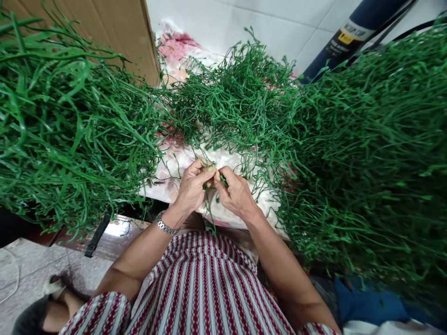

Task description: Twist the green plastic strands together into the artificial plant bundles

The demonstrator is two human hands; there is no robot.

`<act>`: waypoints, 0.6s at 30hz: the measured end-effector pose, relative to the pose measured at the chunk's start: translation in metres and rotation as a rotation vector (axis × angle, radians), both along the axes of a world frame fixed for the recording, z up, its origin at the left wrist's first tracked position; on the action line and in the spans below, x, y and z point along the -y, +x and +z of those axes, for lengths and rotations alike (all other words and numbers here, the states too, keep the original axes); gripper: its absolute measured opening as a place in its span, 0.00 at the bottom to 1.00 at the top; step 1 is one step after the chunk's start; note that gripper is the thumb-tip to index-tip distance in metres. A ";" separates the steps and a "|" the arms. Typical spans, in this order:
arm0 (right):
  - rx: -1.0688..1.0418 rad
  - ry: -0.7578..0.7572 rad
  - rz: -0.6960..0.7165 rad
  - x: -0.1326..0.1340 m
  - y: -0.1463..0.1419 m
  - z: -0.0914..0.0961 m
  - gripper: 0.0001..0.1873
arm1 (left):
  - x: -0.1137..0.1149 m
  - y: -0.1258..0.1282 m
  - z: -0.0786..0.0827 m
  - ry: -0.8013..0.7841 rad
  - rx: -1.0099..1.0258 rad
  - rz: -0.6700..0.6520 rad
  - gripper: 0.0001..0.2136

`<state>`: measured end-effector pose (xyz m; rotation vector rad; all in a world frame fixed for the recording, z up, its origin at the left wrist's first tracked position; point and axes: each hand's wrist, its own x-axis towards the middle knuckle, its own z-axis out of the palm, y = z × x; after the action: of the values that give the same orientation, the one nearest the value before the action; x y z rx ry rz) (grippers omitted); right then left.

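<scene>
My left hand [193, 184] and my right hand [236, 191] meet over a pale, red-stained cloth [167, 186]. Thumb and fingers of my left hand pinch a thin green stem [211, 214], whose lower end hangs toward my lap. My right hand is closed against the left fingertips, with a bit of green stem [223, 180] showing in its grip. The exact point where the fingers join is hidden. Just beyond lies a loose heap of thin, branching green stems [240, 102], plastic-looking, with small knobs at their tips.
A big pile of thicker green stems [70, 135] rises at left, before a cardboard box [115, 28]. Another tall pile of fine stems [366, 163] fills the right. A dark blue cylinder [349, 42] leans by the white tiled wall [244, 23]. Someone's foot [56, 286] shows lower left.
</scene>
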<state>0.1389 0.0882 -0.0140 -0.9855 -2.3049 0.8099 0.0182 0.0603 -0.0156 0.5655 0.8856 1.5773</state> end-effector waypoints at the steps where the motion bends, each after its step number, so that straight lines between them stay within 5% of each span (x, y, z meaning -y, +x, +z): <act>1: 0.029 0.028 -0.011 0.000 -0.001 -0.002 0.04 | -0.001 0.000 -0.001 0.004 -0.026 0.004 0.10; 8: 0.093 0.042 0.034 -0.002 -0.001 -0.001 0.04 | -0.003 -0.003 -0.004 -0.008 -0.051 0.001 0.10; 18: -0.300 -0.459 0.268 -0.005 0.005 0.006 0.10 | 0.001 -0.009 -0.002 -0.070 0.239 -0.223 0.12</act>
<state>0.1438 0.0932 -0.0081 -0.6730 -2.0530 1.5347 0.0095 0.0592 -0.0172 0.4006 0.6703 1.3731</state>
